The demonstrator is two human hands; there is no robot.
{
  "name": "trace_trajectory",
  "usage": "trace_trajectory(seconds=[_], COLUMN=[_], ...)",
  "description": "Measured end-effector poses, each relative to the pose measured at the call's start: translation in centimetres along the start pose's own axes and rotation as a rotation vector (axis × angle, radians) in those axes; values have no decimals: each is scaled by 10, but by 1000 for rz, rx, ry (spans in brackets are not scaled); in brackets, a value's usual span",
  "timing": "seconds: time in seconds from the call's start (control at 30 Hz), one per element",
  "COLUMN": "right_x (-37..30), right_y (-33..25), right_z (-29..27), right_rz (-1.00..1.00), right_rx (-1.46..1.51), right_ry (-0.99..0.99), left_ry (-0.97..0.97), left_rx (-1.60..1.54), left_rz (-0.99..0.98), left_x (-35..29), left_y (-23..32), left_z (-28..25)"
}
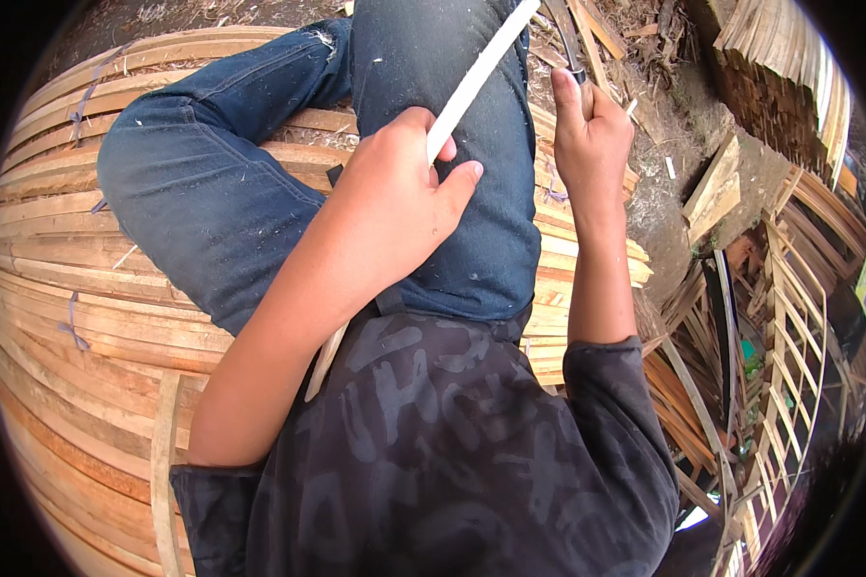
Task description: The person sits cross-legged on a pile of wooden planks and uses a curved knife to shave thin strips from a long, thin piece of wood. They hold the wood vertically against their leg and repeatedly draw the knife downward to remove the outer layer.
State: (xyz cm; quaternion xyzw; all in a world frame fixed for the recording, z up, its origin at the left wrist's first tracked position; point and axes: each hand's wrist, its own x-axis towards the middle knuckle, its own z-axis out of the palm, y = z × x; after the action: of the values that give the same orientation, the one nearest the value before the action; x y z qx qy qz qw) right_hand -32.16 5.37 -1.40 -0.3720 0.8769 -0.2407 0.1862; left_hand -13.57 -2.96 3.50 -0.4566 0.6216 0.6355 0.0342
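My left hand (399, 197) is closed around a long, thin, pale wooden strip (481, 82), above my denim-covered thigh. The strip slants up and to the right, leaving the picture at the top edge. Below my left forearm a pale wooden end (325, 365) shows; whether it belongs to the same strip I cannot tell. On the right, my right hand (592, 135) grips a knife (566, 38) with a narrow, dark blade pointing upward. Its thumb lies along the handle near a black collar, and the fingers hide most of the handle. Blade and strip are apart.
Bundles of sawn wooden slats (96, 317), tied with purplish string (72, 327), lie under and beside my legs. Stacked wood (789, 77) stands at the far right. A lattice of thin slats (784, 404) leans at the right, near loose sticks. Shavings litter the dirt ground (659, 183).
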Motion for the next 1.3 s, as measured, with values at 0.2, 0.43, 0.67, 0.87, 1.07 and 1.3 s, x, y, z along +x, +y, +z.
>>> trace_trajectory(seconds=[0.2, 0.43, 0.67, 0.87, 1.07, 1.3], right_x=[19, 27, 66, 11, 42, 80], right_y=[24, 42, 67, 4, 28, 91], right_z=[-8, 18, -20, -14, 10, -26], right_rz=[-129, -180, -25, -165, -249, 130], right_rx=[-256, -241, 19, 114, -166, -73], right_ry=[159, 356, 352, -79, 193, 491], left_ry=[16, -148, -246, -124, -49, -152], left_rx=[6, -61, -280, -75, -33, -153], left_rz=[55, 63, -70, -53, -10, -19], left_x=[1, 12, 7, 8, 6, 3], left_y=[-1, -6, -8, 0, 0, -11], left_z=[0, -12, -17, -12, -9, -16])
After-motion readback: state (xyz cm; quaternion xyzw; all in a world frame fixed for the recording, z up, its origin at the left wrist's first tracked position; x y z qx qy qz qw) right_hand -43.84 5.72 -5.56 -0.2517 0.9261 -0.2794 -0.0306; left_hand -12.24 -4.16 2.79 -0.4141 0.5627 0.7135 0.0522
